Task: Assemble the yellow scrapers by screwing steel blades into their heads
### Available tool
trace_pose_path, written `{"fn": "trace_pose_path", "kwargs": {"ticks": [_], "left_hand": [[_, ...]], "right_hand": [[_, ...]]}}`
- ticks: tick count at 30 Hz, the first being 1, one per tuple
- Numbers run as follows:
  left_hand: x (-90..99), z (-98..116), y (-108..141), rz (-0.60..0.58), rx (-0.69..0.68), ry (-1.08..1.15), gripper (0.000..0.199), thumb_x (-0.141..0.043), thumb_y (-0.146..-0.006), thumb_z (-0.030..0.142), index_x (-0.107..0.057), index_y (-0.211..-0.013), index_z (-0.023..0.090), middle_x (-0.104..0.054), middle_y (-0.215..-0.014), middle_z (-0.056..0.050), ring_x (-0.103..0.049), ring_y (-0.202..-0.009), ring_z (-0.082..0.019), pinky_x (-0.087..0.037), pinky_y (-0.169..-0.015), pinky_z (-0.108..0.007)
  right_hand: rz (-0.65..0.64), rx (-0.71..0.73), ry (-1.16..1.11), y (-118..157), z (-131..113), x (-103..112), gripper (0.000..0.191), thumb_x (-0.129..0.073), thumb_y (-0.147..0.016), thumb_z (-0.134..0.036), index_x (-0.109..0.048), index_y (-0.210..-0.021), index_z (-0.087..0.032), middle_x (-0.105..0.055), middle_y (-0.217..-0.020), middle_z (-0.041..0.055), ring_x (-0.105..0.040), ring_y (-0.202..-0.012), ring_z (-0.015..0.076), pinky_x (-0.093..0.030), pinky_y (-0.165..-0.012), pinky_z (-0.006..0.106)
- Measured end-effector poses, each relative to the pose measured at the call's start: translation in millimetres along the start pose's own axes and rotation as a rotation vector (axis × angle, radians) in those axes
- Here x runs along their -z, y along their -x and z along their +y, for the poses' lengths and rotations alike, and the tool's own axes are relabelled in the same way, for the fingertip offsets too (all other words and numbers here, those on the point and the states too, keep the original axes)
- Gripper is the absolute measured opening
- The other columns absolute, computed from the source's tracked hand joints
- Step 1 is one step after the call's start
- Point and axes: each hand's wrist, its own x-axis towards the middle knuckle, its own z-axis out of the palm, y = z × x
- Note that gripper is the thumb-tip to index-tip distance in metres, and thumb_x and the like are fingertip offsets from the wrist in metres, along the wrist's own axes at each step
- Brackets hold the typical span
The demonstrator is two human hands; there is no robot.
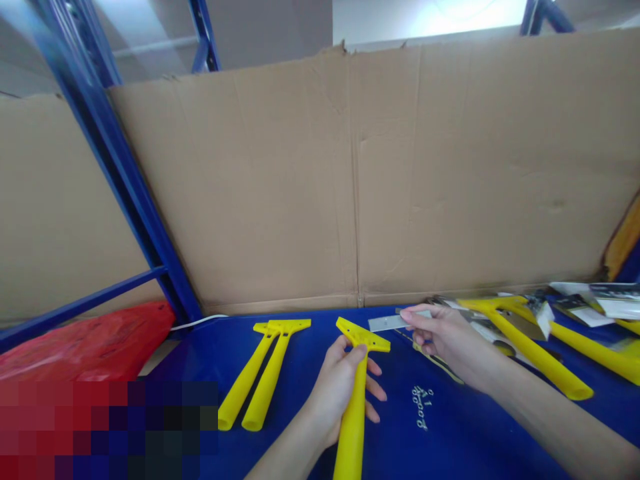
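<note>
My left hand is wrapped round the neck of a yellow scraper handle, its thumb on the front just below the wide T-shaped head. Between the thumb and fingers of my right hand is a flat grey metal plate, which looks like a scraper blade. Its free end points left, close to the right side of the yellow head; whether they touch I cannot tell. Small silvery screws and nuts lie on the blue tabletop below my right hand.
Two yellow scraper handles lie side by side at the left. More yellow handles and packaged pieces are heaped at the right. Cardboard walls off the back. A blue metal post and a red bag stand left.
</note>
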Motion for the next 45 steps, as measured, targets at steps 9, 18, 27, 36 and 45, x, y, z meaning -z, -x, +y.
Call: {"fn": "trace_pose_path", "kwargs": {"ticks": [9,18,27,36,45], "left_hand": [[-1.1,4,3,-0.052,-0.04,0.015,0.03,-0.051,-0.081,0.033,-0.041,-0.106,0.019,-0.059,-0.063,0.001,-0.052,-0.038,-0.012,-0.042,-0.029,-0.02],[-3.0,2,5,-0.08,0.008,0.036,0.036,-0.05,-0.08,0.031,-0.039,-0.111,0.019,-0.062,-0.062,-0.001,-0.055,-0.038,-0.013,-0.042,-0.03,-0.02],[-6.7,2,9,-0.125,-0.03,0.178,0.033,-0.052,-0.081,0.032,-0.043,-0.111,0.019,-0.064,-0.071,-0.004,-0.064,-0.054,-0.018,-0.049,-0.035,-0.024],[-8.4,1,6,-0.043,-0.018,0.171,0.023,-0.046,-0.086,0.032,-0.046,-0.103,0.017,-0.066,-0.066,-0.007,-0.064,-0.053,-0.018,-0.05,-0.037,-0.024],[-8.7,-1,7,-0.053,0.008,0.133,0.022,-0.046,-0.087,0.031,-0.047,-0.102,0.016,-0.068,-0.063,-0.009,-0.066,-0.052,-0.019,-0.049,-0.039,-0.022]], "right_hand": [[-0.061,0.042,0.192,2,6,-8,0.022,-0.077,-0.055,-0.027,-0.061,-0.067,-0.016,-0.06,-0.054,-0.0033,-0.054,-0.045,0.0077,-0.044,-0.041,0.018],[-0.07,0.164,0.436,4,-7,-2,0.011,-0.071,-0.061,-0.027,-0.071,-0.067,-0.018,-0.061,-0.049,-0.0011,-0.05,-0.041,0.0096,-0.041,-0.041,0.021],[-0.056,0.8,0.803,13,8,-16,0.019,-0.055,-0.08,-0.021,-0.074,-0.08,-0.025,-0.068,-0.091,0.0047,-0.064,-0.083,0.0182,-0.051,-0.077,0.033],[-0.088,0.678,0.792,13,16,-17,0.019,-0.054,-0.08,-0.02,-0.071,-0.088,-0.023,-0.067,-0.08,0.0038,-0.063,-0.073,0.0173,-0.051,-0.069,0.03],[-0.115,0.348,0.665,12,15,-22,0.014,-0.059,-0.075,-0.026,-0.068,-0.083,-0.02,-0.065,-0.07,0.0016,-0.06,-0.063,0.0156,-0.049,-0.057,0.026]]}}
